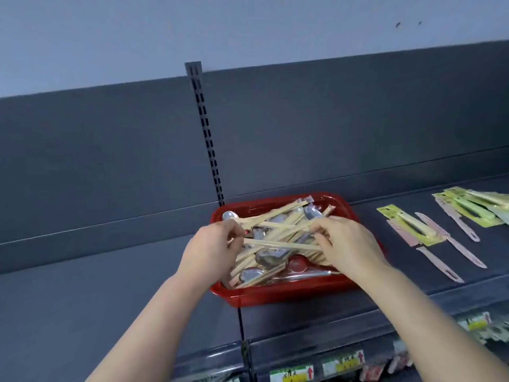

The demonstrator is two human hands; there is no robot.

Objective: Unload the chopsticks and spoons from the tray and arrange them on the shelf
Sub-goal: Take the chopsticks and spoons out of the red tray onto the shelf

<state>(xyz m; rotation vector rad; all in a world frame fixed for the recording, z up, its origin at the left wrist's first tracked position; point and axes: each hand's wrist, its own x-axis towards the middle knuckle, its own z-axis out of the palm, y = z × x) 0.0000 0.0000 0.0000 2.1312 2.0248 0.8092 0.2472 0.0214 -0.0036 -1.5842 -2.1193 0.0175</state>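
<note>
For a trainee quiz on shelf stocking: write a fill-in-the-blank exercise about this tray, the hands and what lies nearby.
1. The tray on the shelf is ___ in colour.
2. The left hand and the right hand hold between them a wrapped pair of ___.
3. Shiny metal ___ lie mixed into the tray's pile.
4. The packaged knives lie to the ___ of the tray.
Missing words: red; chopsticks; spoons; right.
</note>
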